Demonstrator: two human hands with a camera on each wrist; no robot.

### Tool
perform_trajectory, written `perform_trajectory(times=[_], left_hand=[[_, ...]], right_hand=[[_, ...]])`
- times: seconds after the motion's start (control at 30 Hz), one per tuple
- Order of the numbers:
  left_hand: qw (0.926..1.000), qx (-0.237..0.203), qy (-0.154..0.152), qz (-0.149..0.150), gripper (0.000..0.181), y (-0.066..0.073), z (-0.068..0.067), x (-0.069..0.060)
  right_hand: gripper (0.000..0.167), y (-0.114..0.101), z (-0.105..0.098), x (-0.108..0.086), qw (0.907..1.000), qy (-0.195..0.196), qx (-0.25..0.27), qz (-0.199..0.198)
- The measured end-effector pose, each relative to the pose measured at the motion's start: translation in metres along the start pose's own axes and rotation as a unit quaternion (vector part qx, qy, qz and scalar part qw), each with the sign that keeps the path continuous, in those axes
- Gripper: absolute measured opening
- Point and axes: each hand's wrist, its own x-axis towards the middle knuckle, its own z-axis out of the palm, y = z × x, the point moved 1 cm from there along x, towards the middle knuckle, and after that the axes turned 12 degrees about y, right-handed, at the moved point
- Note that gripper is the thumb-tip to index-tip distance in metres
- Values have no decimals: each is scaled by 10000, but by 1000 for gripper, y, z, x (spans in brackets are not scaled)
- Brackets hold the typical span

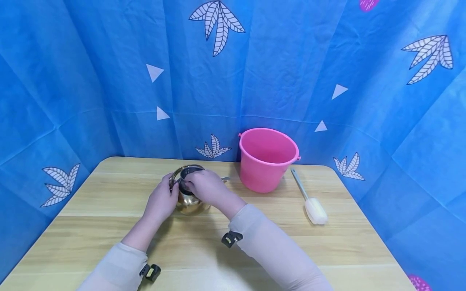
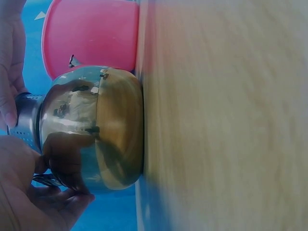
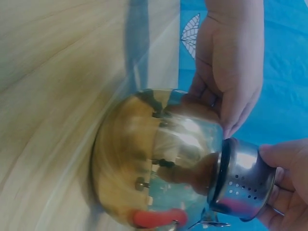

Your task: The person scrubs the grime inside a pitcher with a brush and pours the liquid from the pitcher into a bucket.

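A shiny gold teapot [image 1: 191, 207] stands upright on the table, its hoop handle [image 1: 172, 177] raised. My left hand [image 1: 160, 202] grips it on the left side, by the base of the handle; in the left wrist view, fingers lie against its shoulder. A perforated steel strainer [image 3: 245, 178] juts up from the teapot's mouth. My right hand [image 1: 208, 186] pinches its upper rim between thumb and fingers, as the right wrist view shows. How deep the strainer reaches into the pot is hidden. The small spout tip [image 1: 225, 179] points right.
A pink bucket [image 1: 260, 178] stands just behind and right of the teapot, against the blue curtain [image 1: 204, 89]. Farther right lies a sponge brush [image 1: 315, 211] with a long pale handle. Wooden tabletop [image 1: 189, 250] extends in front.
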Motion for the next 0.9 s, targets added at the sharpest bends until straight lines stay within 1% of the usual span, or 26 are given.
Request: perform_trajectory(times=[0.2, 0.43, 0.63, 0.9], left_hand=[[10000, 10, 2, 4, 54, 0, 0, 0], [10000, 21, 64, 14, 54, -1, 0, 0], [9999, 20, 86, 76, 53, 0, 1, 1], [9999, 26, 122, 83, 53, 0, 1, 0]], right_hand=[[16, 0, -4, -2, 9999, 63, -9, -124], [16, -1, -10, -4, 10000, -19, 40, -48], [16, -1, -14, -6, 9999, -10, -7, -126], [16, -1, -19, -9, 9996, -177, 94, -212]])
